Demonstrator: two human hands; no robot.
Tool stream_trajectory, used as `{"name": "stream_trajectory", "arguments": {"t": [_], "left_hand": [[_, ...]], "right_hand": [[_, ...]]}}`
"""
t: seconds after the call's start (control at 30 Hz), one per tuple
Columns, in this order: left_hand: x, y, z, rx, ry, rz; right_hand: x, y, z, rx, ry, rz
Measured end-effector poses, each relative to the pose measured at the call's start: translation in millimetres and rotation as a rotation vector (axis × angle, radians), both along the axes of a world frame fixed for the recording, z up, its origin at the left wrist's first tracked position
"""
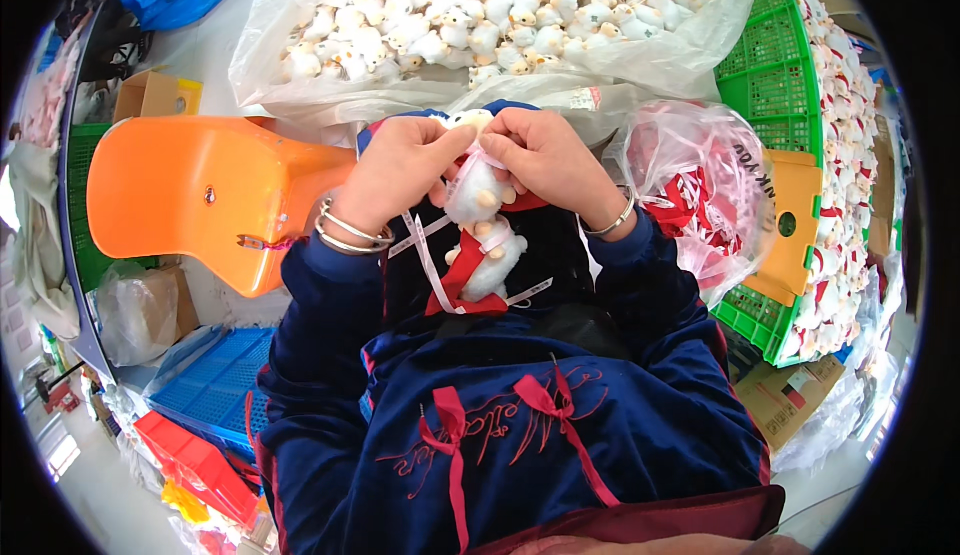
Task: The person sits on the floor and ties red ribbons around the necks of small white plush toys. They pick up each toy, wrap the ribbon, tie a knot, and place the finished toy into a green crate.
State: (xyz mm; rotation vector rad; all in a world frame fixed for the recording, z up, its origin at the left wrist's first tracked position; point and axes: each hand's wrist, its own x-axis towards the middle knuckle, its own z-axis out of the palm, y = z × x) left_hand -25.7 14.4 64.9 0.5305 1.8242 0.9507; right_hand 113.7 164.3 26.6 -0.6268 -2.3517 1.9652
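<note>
Ribbon [484,158], narrow and pale pink, crosses the neck of a white plush toy [474,198] lying just off the view's centre toward twelve o'clock. At the toy's eleven o'clock, the left hand [405,168] is closed about its neck; at one o'clock, the right hand [548,155] pinches thumb to forefinger on the ribbon. Whether the left fingers also grip a strand, I cannot tell. The toy should feel light, squashy and hard to break, best steadied round its body; the ribbon, likely slippery and limp, wants a fingertip pinch close to the neck. At the toy's six o'clock sits a second plush toy [492,270] with red cloth [464,269]. More plush toys [510,15] heap at twelve o'clock; an orange chair [170,190] stands toward ten.
</note>
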Motion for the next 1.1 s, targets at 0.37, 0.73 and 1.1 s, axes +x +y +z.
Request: {"name": "stream_trajectory", "arguments": {"t": [0.37, 0.73, 1.1], "left_hand": [[23, -1, -16, 0.080, 0.064, 0.150], [41, -5, -31, 0.279, 0.138, 0.234], [36, -9, -27, 0.252, -0.036, 0.260]], "right_hand": [[4, 1, -7, 0.008, 0.058, 0.008], [19, 9, -2, -0.033, -0.017, 0.079], [14, 22, -1, -0.399, -0.098, 0.036]]}}
